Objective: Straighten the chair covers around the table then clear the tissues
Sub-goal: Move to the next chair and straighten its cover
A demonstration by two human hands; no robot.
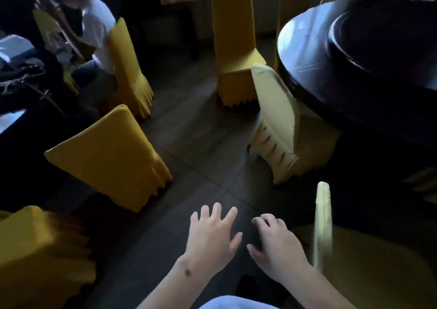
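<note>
While both hands hover empty at lower centre, I list: left hand (212, 235) fingers spread; right hand (276, 242) loosely curled, holding nothing. Nearest cover (322, 223), lower right: grip its top, tug down evenly. Table (307, 55), upper right; tissues unseen.

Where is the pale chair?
In the head view, the pale chair stands right of centre, tucked against the dark round table, beyond the right hand.

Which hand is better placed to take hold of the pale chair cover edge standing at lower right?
The right hand. It hovers empty, fingers relaxed, directly beside the pale chair cover edge. The left hand, also empty and spread, sits farther from it, on the other side of the right hand.
</note>
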